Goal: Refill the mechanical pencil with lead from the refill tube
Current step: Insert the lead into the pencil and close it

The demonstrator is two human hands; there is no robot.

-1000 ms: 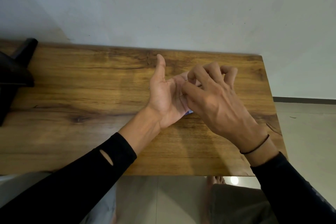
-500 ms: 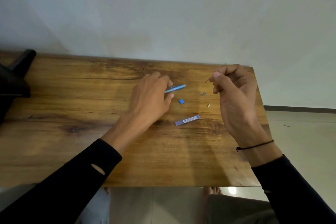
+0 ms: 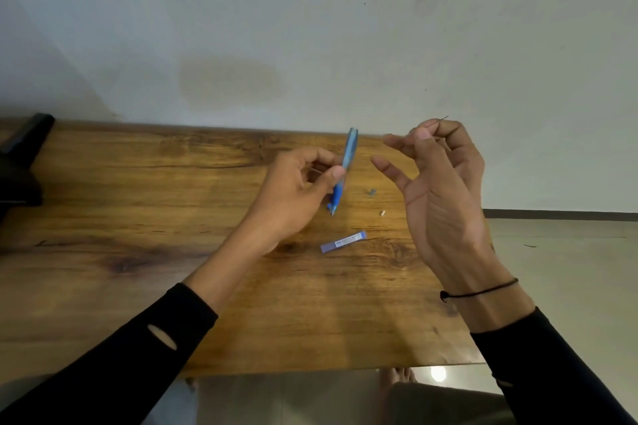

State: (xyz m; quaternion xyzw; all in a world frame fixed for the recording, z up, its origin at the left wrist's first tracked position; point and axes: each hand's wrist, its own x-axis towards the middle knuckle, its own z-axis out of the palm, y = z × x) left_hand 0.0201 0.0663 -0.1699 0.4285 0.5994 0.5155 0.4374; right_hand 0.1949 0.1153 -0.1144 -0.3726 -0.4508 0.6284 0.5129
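My left hand [image 3: 293, 197] grips a blue mechanical pencil [image 3: 346, 162] between thumb and fingers, held above the wooden table [image 3: 138, 217] with its tip pointing down toward me and its open top toward the wall. My right hand [image 3: 445, 190] is raised to the right of it and pinches a thin dark lead [image 3: 442, 119] between thumb and forefinger; the other fingers are spread. The purple refill tube [image 3: 343, 242] lies flat on the table below the pencil, untouched.
Two small loose parts lie on the table between my hands: a grey piece [image 3: 371, 192] and a tiny pale piece [image 3: 382, 213]. A black object [image 3: 20, 162] stands at the table's far left. The table's right edge is under my right hand.
My left hand has lifted the pencil off the table and turned it upright. The small blue piece seen beside it before is no longer visible. My right hand holds the lead higher.
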